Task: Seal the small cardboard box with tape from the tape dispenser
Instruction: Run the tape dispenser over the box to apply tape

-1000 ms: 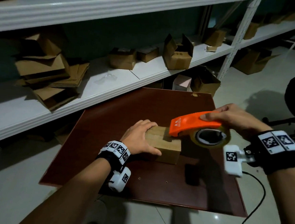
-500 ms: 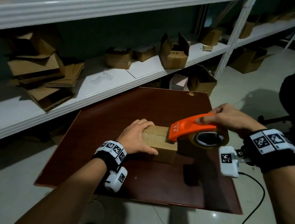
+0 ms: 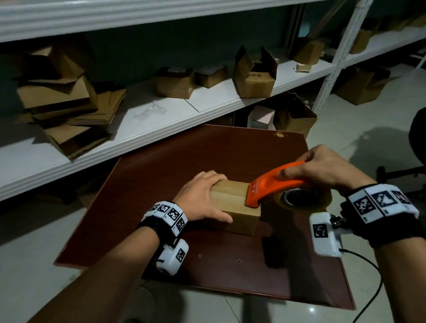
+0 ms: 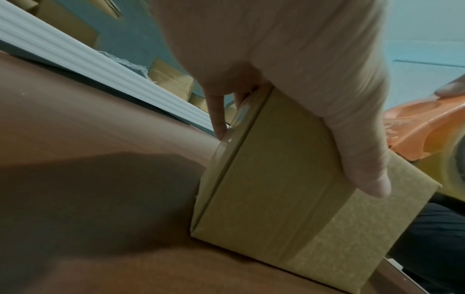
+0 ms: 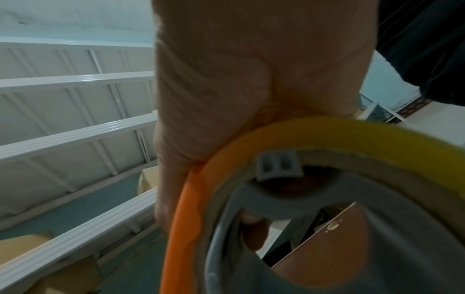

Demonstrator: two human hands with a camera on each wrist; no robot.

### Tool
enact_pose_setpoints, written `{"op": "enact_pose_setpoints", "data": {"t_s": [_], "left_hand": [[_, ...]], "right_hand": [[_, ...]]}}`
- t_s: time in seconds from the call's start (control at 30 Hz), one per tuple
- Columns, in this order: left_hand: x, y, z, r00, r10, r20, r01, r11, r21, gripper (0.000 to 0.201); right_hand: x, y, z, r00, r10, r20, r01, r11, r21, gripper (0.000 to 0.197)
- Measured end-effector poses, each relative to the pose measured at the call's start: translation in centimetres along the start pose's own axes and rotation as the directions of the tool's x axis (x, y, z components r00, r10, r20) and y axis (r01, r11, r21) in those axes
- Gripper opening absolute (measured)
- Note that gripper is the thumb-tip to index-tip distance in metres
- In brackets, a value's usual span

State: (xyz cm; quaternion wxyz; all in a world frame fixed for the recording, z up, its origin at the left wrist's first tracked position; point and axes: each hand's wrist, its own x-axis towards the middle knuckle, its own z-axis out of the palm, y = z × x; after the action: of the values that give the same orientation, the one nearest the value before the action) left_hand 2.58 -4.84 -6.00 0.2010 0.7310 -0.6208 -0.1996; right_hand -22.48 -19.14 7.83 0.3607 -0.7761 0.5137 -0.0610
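The small cardboard box (image 3: 240,222) sits near the middle of the dark red table (image 3: 154,182), its top flaps closed with the seam showing. My left hand (image 3: 201,196) grips its left end, fingers over the top and thumb along the near side; the left wrist view shows the box (image 4: 276,189) under that hand (image 4: 289,59). My right hand (image 3: 318,167) grips the orange tape dispenser (image 3: 274,184), which carries a yellowish tape roll (image 3: 303,204). The dispenser's nose is tilted down onto the box's top right edge. In the right wrist view, that hand (image 5: 239,79) wraps the dispenser (image 5: 186,218).
White shelves (image 3: 159,121) run behind the table, holding open cardboard boxes (image 3: 254,75) and a stack of flattened cardboard (image 3: 65,111). More boxes stand on the floor beyond the table's far edge. A chair base (image 3: 409,174) is at the right. A cable (image 3: 364,300) hangs from my right wrist.
The dispenser's nose has tipped down and lowered onto the right end of the box top. My left hand has kept its hold on the box.
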Motion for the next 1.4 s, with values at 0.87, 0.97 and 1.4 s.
{"op": "enact_pose_setpoints", "data": {"t_s": [0.87,0.97,1.4], "left_hand": [[0.7,1.0,1.8,0.941,-0.244,-0.233,0.169,0.939,-0.299,0.027],[0.4,1.6,1.7,0.945,-0.286,-0.156,0.262,0.952,-0.159,0.047],[0.7,-0.5,0.8,0.939,-0.216,-0.268,0.14,0.951,-0.275,0.033]], "right_hand": [[0.3,0.7,0.1,1.0,-0.003,0.01,0.002,1.0,0.018,0.042],[0.3,0.7,0.2,1.0,0.005,0.027,-0.006,0.999,0.05,0.04],[0.5,1.1,0.5,0.998,-0.011,0.069,0.001,0.99,0.138,0.047]]}}
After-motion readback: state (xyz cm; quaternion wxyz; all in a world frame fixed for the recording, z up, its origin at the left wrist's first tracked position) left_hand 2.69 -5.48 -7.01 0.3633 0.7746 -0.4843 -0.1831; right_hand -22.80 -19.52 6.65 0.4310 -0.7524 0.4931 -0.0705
